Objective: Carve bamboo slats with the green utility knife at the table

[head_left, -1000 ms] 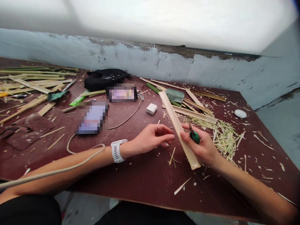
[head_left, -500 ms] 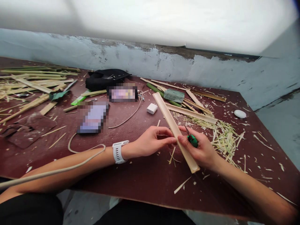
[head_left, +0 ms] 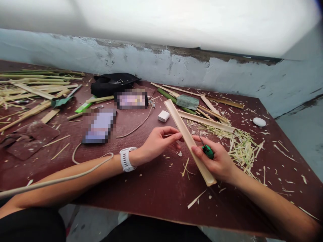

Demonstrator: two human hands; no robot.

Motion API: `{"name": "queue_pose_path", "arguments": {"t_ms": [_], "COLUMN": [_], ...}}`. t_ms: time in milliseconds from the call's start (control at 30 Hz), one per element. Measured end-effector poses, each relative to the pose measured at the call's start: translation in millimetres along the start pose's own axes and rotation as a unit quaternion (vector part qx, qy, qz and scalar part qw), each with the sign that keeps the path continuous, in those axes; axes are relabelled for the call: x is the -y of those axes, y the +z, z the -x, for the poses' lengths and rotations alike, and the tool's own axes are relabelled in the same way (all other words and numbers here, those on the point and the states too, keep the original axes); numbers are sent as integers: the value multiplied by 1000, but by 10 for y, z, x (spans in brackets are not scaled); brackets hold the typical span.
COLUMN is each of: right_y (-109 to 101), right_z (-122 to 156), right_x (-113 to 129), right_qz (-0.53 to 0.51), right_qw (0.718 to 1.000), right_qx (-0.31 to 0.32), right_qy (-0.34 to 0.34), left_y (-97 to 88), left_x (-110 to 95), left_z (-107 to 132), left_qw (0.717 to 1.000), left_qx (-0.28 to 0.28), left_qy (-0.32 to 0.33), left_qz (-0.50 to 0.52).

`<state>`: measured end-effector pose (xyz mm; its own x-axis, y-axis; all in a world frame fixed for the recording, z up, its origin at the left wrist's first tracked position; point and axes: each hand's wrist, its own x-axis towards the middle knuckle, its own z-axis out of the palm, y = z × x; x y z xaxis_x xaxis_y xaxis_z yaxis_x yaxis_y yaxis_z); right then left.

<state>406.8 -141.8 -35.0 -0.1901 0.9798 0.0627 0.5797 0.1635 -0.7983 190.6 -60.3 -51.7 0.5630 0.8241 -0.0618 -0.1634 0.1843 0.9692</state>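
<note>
Right hand (head_left: 220, 161) closed round trough-shaped bamboo strip (head_left: 186, 134), green-handled blade (head_left: 208, 152) in same grip. Strip slants over dark red table (head_left: 156, 198), between hands, hollow side up. Left hand (head_left: 157, 144) loosely curled, thumb at strip's left edge; can't tell whether touching. Pale shavings (head_left: 246, 151) heaped beyond right hand, white charger (head_left: 164, 116) beyond left.

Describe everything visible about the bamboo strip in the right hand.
The split bamboo strip looks pale tan, long and narrow, with raised edges along a shallow, troughlike face turned up. It slants from far left to near right, apparently held above the maroon table. The right hand grips it, thumb over its face. The left hand is at its left edge; contact is unclear.
</note>
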Motion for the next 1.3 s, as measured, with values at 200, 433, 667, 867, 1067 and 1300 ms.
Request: {"name": "queue_pose_path", "arguments": {"t_ms": [200, 433, 667, 867, 1067, 1300], "right_y": [12, 2, 9, 3, 2, -1], "right_z": [-4, -16, -15, -21, -26, -27], "right_x": [-10, 3, -2, -2, 0, 1], "right_qz": [31, 63, 77, 70, 70, 64], "right_qw": [999, 997, 994, 995, 995, 996], "right_qx": [-12, -7, -13, -7, -1, 7], "right_qy": [-41, -54, -73, -73, -66, -64], "left_y": [-42, -54, -37, -49, -84, -89], "left_x": [6, 14, -13, -35, -42, -4], "left_z": [-10, -15, -19, -38, -59, -53], "left_qw": [1000, 999, 998, 997, 996, 997], "left_qx": [-11, -22, -38, -65, -82, -64], "left_qy": [-20, -23, -30, -31, -26, 4], "left_qz": [4, -10, -31, -23, -8, -37]}}
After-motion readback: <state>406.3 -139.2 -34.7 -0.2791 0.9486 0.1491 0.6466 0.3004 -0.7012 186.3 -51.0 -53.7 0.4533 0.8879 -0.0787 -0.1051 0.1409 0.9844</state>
